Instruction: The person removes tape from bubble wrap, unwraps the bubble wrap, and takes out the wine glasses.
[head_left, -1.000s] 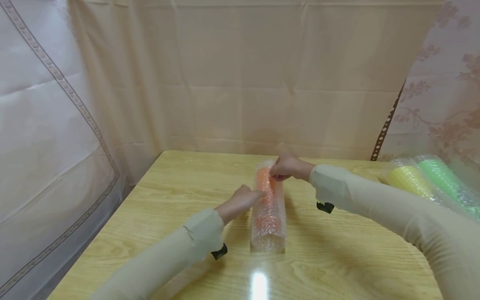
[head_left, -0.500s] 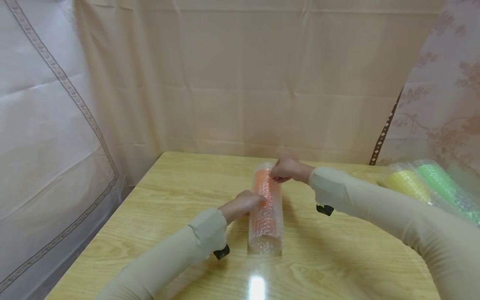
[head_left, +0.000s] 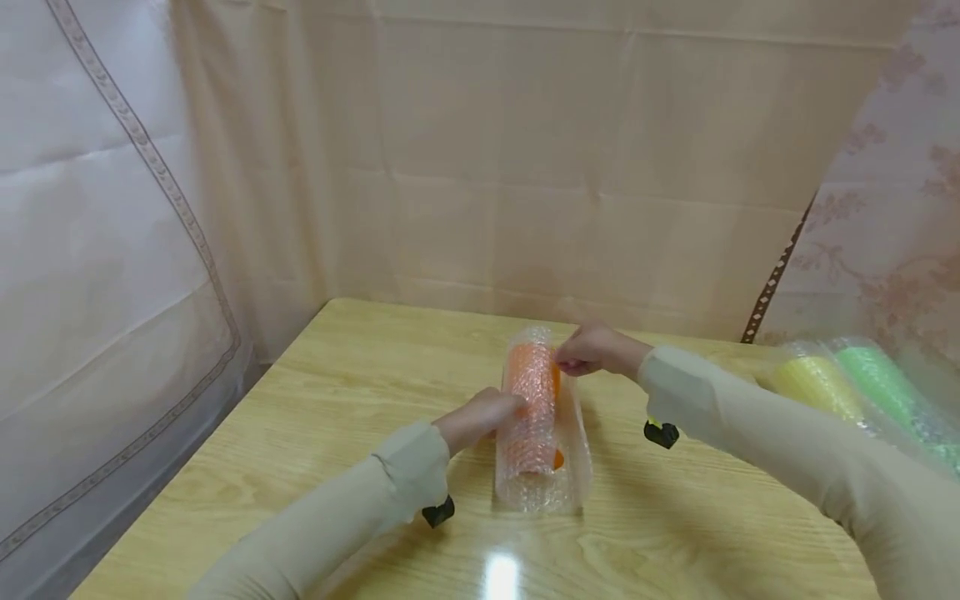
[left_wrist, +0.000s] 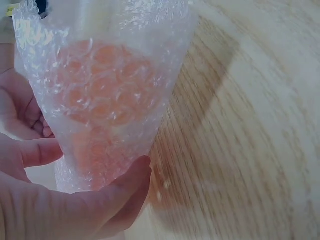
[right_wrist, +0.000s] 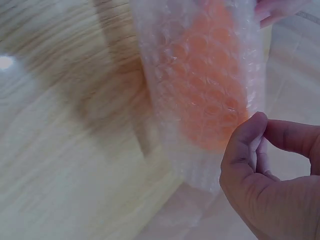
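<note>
A roll of bubble wrap [head_left: 536, 496] lies lengthwise on the wooden table, wound around an orange object [head_left: 558, 459]. Part of the orange surface shows bare along the right side; the wrap blurs the rest of its shape. My left hand [head_left: 483, 414] grips the roll from the left, thumb on one side and fingers curled against the other in the left wrist view [left_wrist: 95, 205]. At the far right side of the roll, my right hand [head_left: 600, 350] pinches the edge of the wrap between thumb and forefinger. One loose layer spreads out to the right of the roll.
On the table's right side lie a yellow bubble-wrapped roll [head_left: 821, 387] and a green one [head_left: 885, 383], side by side. A beige cloth [head_left: 480, 167] hangs behind the table's far edge. White cloth [head_left: 112, 292] hangs at the left.
My right hand has moved a little to the right with the wrap's edge. The outer layer has come away from the roll, baring some orange. My left hand stays on the roll.
</note>
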